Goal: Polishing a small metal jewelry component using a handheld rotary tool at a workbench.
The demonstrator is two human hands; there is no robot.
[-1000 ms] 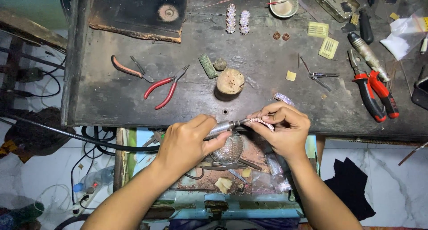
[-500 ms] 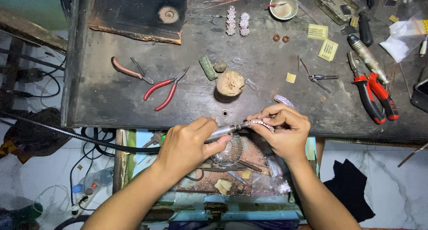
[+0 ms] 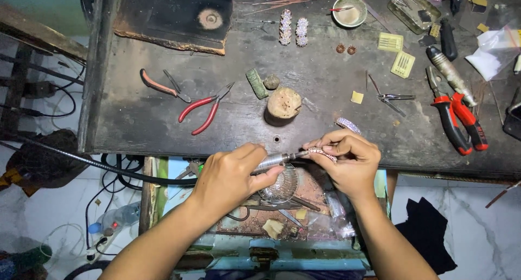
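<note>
Left hand gripping a metal rotary handpiece, right hand pinching a jewelled piece (tip touching it), near edge of dark bench

both hands have slid slightly left along the bench edge since the earlier pictures.

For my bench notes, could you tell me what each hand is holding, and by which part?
Left hand: slim silver rotary handpiece, gripped round its barrel. Right hand: small curved stone-set jewellery piece, pinched along its edges.
</note>
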